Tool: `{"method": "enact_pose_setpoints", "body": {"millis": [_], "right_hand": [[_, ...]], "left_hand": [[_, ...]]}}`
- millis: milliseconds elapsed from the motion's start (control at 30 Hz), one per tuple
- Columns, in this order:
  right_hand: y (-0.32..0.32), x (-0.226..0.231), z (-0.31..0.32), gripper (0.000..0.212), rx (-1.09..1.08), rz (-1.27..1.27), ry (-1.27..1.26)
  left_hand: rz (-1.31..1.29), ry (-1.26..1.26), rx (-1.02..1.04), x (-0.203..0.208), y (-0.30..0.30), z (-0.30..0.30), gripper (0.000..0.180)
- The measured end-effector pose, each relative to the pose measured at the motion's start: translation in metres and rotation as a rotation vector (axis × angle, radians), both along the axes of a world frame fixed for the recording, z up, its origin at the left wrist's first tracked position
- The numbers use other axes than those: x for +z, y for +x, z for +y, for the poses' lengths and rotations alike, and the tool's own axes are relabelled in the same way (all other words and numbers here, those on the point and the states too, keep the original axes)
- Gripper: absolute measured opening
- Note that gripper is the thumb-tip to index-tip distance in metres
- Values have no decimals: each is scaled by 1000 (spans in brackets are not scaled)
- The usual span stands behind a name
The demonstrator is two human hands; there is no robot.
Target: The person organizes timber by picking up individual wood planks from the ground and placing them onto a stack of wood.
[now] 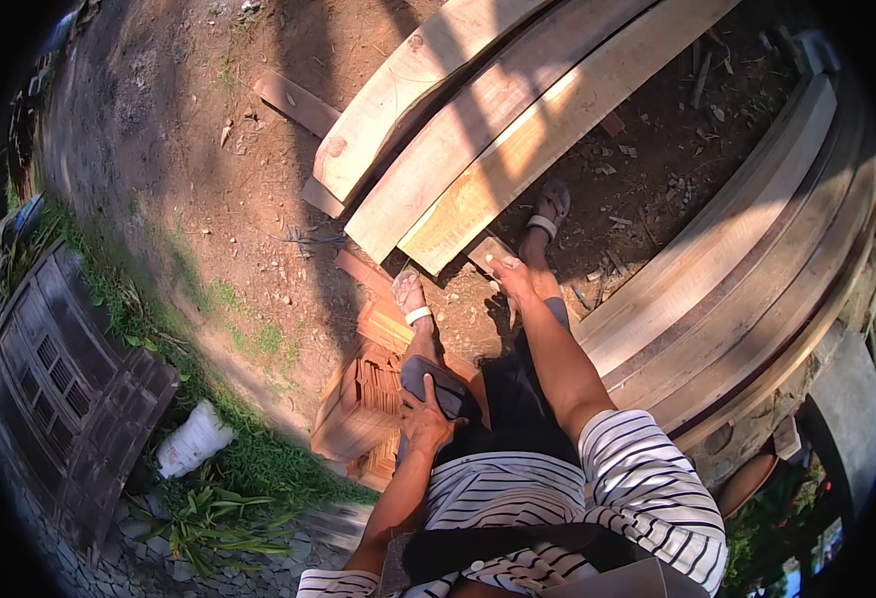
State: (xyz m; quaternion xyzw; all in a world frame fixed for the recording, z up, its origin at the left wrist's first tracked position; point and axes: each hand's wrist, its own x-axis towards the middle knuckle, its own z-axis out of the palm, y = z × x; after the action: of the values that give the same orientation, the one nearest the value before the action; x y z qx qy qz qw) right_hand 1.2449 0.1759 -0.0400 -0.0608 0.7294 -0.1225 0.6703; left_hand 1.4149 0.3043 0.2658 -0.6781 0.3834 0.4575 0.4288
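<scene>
My left hand (426, 420) lies on my left knee, over the dark trouser leg, its fingers apart and nothing in them. Near my right shin is my right hand (509, 277), its fingers bent inward. Whatever they hold, if anything, is too small or hidden to name. Just beyond that hand are the sawn ends of three long timber beams: a pale yellow beam (488, 199), a pinkish middle beam (438, 164) and a light far beam (388, 105). A short wooden block (488, 249) sits by the yellow beam's end, close to my right fingers.
Several more planks (727, 269) are stacked on the right. Stacked reddish-brown wood pieces (358, 399) stand beside my left leg. A short board (296, 103) juts from under the far beam. Wood chips litter the dirt (647, 199). A dark wooden panel (59, 379) and white sack (194, 439) lie left.
</scene>
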Motion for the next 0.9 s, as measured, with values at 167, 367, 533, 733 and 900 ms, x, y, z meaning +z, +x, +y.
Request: {"method": "enact_pose_setpoints", "body": {"millis": [167, 367, 533, 733, 900], "right_hand": [[66, -145, -25, 87, -390, 146, -42], [86, -227, -19, 111, -385, 161, -124], [56, -224, -34, 136, -280, 34, -136], [58, -86, -15, 122, -415, -254, -201], [-31, 109, -5, 95, -441, -214, -300]], "left_hand": [[-62, -1, 173, -51, 17, 18, 121], [-43, 5, 244, -51, 27, 17, 117], [29, -61, 215, -42, 36, 21, 117], [0, -325, 45, -28, 54, 24, 110], [230, -428, 451, -33, 120, 47, 95]]}}
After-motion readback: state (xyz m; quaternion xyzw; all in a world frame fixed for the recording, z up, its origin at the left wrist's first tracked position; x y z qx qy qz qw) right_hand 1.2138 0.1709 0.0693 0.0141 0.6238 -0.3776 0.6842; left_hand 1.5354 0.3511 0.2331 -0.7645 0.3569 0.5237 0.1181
